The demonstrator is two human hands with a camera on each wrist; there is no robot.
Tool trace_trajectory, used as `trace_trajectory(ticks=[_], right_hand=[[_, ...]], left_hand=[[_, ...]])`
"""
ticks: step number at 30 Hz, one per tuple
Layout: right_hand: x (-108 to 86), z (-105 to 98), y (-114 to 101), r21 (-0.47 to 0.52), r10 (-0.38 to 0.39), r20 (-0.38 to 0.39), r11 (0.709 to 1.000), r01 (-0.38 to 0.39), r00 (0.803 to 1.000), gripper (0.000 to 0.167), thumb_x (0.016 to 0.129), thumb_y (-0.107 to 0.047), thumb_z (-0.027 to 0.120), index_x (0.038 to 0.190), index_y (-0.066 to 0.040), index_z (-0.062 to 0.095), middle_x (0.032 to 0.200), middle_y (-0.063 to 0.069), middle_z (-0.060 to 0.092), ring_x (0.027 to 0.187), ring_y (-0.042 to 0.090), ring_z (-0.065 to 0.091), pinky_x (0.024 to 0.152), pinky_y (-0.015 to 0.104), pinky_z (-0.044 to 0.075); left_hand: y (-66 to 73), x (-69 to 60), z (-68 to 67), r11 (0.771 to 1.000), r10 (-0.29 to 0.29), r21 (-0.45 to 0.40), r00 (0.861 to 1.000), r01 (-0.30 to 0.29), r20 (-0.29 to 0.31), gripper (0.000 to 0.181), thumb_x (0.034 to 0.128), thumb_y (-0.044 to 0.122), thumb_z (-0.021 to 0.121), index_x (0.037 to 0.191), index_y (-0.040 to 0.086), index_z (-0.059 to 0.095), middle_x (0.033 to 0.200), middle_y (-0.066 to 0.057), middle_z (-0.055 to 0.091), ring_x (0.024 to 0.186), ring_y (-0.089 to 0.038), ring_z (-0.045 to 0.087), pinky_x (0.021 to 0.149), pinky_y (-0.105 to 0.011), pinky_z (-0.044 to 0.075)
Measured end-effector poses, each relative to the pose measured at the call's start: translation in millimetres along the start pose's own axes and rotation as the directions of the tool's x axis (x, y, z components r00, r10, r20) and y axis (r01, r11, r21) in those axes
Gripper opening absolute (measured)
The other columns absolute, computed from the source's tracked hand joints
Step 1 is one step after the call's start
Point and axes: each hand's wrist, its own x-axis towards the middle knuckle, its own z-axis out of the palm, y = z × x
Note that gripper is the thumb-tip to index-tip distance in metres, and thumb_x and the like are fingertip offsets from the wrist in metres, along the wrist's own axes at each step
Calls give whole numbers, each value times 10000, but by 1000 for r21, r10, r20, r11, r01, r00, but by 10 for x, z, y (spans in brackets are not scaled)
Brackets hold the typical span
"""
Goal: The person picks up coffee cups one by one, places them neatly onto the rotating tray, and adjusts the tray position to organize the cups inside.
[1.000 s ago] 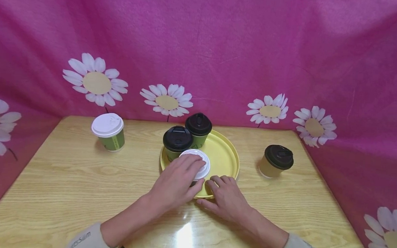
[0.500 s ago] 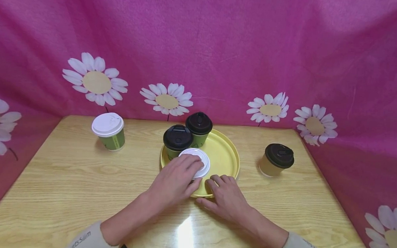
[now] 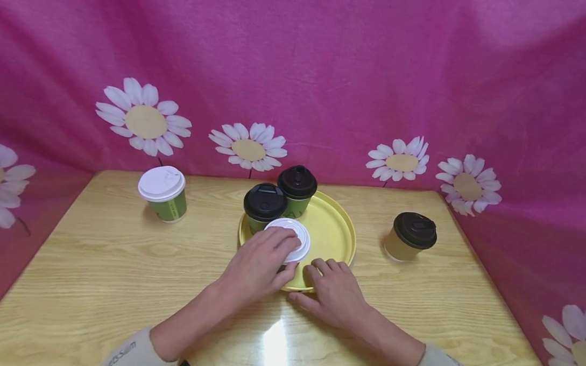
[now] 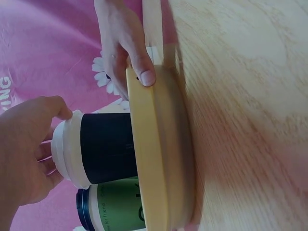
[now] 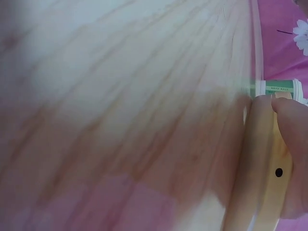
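Within one round yellow tray [image 3: 327, 227] are two black-lidded green cups [image 3: 265, 203] [image 3: 297, 184] and, nearer its front, one white-lidded black cup [image 4: 108, 147], its lid grasped by the left hand [image 3: 258, 265]. The right hand [image 3: 336, 293] pinches the tray's near rim. One white-lidded green cup [image 3: 162, 189] stands left of the tray, one black-lidded tan cup [image 3: 412, 235] right.

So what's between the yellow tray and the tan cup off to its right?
Only bare tabletop: the head view shows nothing standing between the yellow tray and the tan cup.
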Motion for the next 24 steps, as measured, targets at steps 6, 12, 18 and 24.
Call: trace_trajectory(ticks=[6,12,18,24], right_hand=[[11,-41,21,0,-30,14,1000,30,999,500,880,-648,595,898,-149,609,917,15,578,826,245,561,729,387,472],[17,-43,39,-3,-44,27,999,44,999,497,879,-654,588,905,-158,624,963,21,605,871,246,586,796,404,479],[3,-28,58,18,-57,6,998,57,998,546,885,-669,571,1009,-146,673,1071,39,638,973,258,602,902,446,452],[-1,-17,152,85,-89,-44,992,92,995,582,896,-660,568,1099,-127,686,1118,53,625,1035,269,584,977,437,414]], left_hand=[[-6,5,3,1000,-7,6,1000,7,-4,314,845,163,673,1139,53,657,1177,-82,624,1144,-241,563,1014,-365,457],[-36,-4,9,1000,-12,-13,1000,11,-9,305,840,151,665,1129,55,654,1178,-78,620,1146,-242,559,1047,-368,435],[-67,-16,-1,1000,-4,-28,1000,4,-13,301,831,145,676,1115,51,650,1171,-81,618,1141,-245,562,1058,-372,428],[-91,-19,-4,999,1,-33,1000,-1,-18,301,831,153,676,1113,51,651,1171,-82,623,1143,-240,563,1051,-378,432]])
